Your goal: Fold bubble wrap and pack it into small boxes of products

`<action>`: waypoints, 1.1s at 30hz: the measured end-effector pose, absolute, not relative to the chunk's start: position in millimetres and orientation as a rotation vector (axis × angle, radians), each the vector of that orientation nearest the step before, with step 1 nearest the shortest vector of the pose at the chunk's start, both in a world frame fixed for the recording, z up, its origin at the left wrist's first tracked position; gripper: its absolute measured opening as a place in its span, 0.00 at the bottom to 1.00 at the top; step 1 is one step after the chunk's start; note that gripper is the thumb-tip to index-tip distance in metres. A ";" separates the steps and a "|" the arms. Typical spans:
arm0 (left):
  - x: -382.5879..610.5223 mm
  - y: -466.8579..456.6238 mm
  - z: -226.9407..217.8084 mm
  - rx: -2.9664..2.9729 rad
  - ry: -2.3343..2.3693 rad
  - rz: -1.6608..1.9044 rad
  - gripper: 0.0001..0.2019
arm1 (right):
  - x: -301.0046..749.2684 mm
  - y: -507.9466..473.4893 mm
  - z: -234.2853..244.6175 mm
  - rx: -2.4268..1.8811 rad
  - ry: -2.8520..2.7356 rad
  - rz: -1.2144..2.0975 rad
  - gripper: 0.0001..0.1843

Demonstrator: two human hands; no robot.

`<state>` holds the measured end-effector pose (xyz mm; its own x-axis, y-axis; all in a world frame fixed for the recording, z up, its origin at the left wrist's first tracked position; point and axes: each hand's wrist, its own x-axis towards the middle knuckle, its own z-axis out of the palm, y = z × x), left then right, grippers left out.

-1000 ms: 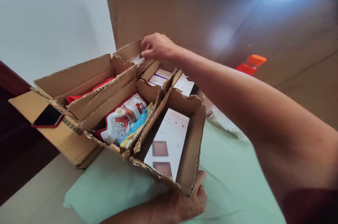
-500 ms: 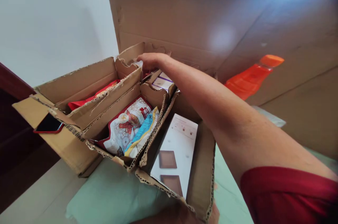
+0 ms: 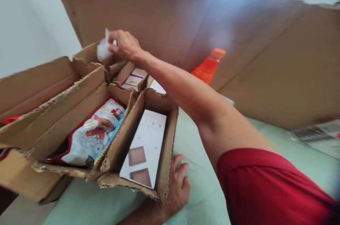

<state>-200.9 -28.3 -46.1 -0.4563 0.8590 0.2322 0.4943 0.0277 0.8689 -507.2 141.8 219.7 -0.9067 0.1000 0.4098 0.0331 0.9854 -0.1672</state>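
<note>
White wrap [image 3: 103, 51], blurred, sits at ten o'clock, pinched in your right hand's [image 3: 123, 44] nearly closed fingers. Your left hand [image 3: 177, 184], six o'clock, lies beside the box [image 3: 168, 140], fingers part-curled; its grip cannot be determined.

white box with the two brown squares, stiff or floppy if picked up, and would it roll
The white box would probably stay stiff, given its flat face and straight edges. Its flat shape makes rolling unlikely. If pushed, the cardboard compartment's walls would likely limit sliding.
</note>
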 end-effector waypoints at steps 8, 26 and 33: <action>-198.3 -28.7 -42.0 1.444 1.913 1.425 0.20 | -234.5 175.9 206.8 -0.297 -2.121 0.360 0.15; -203.0 -28.7 -28.3 1.517 1.962 1.310 0.20 | -166.4 241.9 175.1 -0.780 -2.577 0.030 0.11; -209.0 -25.2 -29.2 1.492 1.901 1.349 0.19 | -364.4 78.2 256.3 0.180 -2.723 0.323 0.17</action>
<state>-209.0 -25.2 -29.2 -0.3695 0.8932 0.2562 0.5369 -0.0198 0.8434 -364.4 78.2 256.3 -0.9154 -0.0796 0.3946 -0.1696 0.9652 -0.1989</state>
